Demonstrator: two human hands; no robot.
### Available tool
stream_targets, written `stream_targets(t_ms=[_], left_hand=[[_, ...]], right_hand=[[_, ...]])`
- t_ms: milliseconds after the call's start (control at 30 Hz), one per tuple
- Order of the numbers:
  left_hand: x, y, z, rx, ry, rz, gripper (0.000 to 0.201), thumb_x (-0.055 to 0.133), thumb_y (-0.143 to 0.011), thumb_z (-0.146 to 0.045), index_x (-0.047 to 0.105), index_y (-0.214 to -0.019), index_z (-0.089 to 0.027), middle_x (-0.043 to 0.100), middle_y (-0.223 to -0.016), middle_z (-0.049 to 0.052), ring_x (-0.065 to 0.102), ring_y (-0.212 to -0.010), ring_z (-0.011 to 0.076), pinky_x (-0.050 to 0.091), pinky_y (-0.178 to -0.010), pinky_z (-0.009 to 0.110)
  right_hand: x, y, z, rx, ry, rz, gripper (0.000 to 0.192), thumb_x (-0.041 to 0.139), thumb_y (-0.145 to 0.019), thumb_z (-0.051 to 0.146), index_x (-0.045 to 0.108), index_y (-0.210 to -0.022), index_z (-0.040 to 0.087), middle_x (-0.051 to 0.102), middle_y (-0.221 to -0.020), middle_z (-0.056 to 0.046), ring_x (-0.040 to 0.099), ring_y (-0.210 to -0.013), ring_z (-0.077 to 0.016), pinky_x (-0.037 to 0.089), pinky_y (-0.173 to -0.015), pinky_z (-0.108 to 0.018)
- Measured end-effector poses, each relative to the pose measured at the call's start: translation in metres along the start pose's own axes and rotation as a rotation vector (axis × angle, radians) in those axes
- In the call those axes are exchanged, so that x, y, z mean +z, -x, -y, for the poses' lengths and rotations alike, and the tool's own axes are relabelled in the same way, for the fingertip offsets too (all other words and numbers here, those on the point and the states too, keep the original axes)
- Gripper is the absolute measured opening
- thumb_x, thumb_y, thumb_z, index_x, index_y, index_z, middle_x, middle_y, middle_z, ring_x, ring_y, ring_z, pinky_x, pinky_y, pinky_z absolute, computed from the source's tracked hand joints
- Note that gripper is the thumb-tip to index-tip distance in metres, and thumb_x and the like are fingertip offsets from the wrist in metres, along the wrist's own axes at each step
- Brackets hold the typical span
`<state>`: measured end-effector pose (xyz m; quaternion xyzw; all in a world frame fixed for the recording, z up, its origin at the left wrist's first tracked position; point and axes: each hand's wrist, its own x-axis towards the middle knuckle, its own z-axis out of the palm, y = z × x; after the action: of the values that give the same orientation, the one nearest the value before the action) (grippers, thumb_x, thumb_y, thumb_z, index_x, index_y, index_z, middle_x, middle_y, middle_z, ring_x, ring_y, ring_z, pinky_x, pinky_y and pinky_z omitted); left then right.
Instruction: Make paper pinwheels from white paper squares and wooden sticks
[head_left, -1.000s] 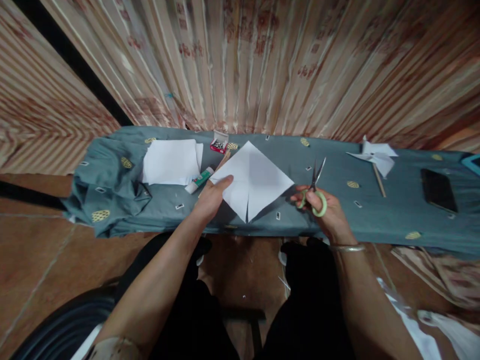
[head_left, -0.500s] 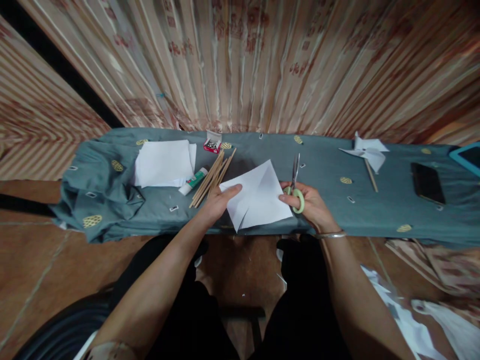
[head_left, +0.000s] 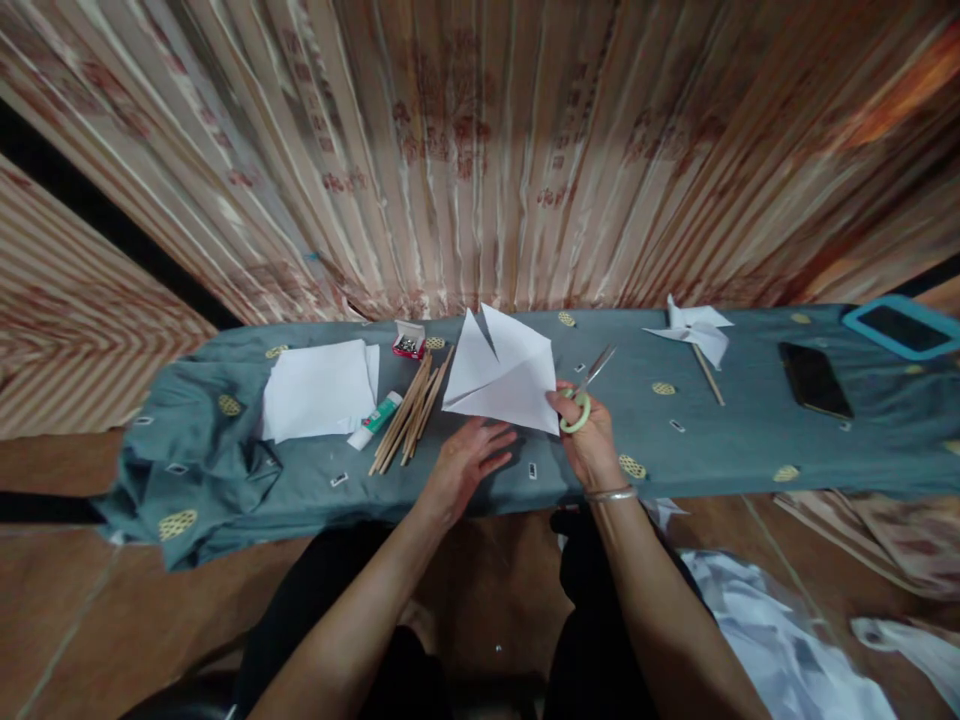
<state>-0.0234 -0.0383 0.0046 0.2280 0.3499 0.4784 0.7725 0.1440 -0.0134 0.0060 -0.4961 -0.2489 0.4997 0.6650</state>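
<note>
My right hand [head_left: 589, 435] grips green-handled scissors [head_left: 583, 392] and also pinches the near right corner of a white square sheet [head_left: 502, 378], lifting it off the cloth. The sheet has cuts running in from its corners. My left hand [head_left: 469, 462] hovers flat and open just below the sheet's left side, fingers spread, holding nothing. Both hands are over the near edge of a narrow bench under a grey-blue cloth [head_left: 720, 450].
Left of the sheet lie a bundle of wooden sticks [head_left: 409, 412], a glue stick [head_left: 375, 420], a stack of white paper [head_left: 319, 388] and a small red box of pins [head_left: 409, 342]. A finished paper pinwheel [head_left: 696, 330], a black phone [head_left: 814, 378] and a blue-edged tablet [head_left: 900, 325] lie to the right.
My left hand let go of the sheet and dropped below it. My right hand, still with the scissors, took the sheet's corner and raised it. The camera view tilted up.
</note>
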Motion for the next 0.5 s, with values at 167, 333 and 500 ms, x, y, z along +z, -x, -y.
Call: stream_targets(t_ms=[167, 333, 500], left_hand=[[0.013, -0.012, -0.004, 0.076, 0.121, -0.167, 0.036, 0.077, -0.072, -0.033, 0.065, -0.103, -0.021, 0.071, -0.109, 0.006, 0.068, -0.1, 0.0241, 0.054, -0.09, 0.041], [0.015, -0.023, -0.012, 0.157, 0.194, -0.316, 0.039, 0.067, -0.081, -0.021, 0.058, -0.119, -0.024, 0.071, -0.113, 0.005, 0.068, -0.099, 0.0197, 0.057, -0.084, 0.032], [0.005, -0.026, -0.027, 0.236, 0.178, -0.383, 0.038, 0.063, -0.085, -0.02, 0.057, -0.122, -0.023, 0.07, -0.114, 0.005, 0.069, -0.085, 0.0157, 0.057, -0.067, 0.025]], right_hand=[[0.014, 0.005, -0.013, 0.015, 0.073, 0.011, 0.044, 0.086, -0.051, 0.038, 0.066, -0.085, 0.021, 0.064, -0.069, 0.005, 0.056, -0.063, -0.0122, 0.047, -0.065, -0.028], [0.018, 0.01, -0.016, 0.024, 0.238, 0.104, 0.046, 0.086, -0.051, 0.045, 0.066, -0.086, 0.021, 0.063, -0.068, 0.004, 0.052, -0.06, -0.0116, 0.044, -0.058, -0.026], [0.009, 0.023, -0.01, 0.037, 0.463, 0.338, 0.043, 0.071, -0.071, 0.058, 0.068, -0.09, 0.019, 0.061, -0.062, 0.001, 0.053, -0.059, -0.0137, 0.042, -0.057, -0.026]])
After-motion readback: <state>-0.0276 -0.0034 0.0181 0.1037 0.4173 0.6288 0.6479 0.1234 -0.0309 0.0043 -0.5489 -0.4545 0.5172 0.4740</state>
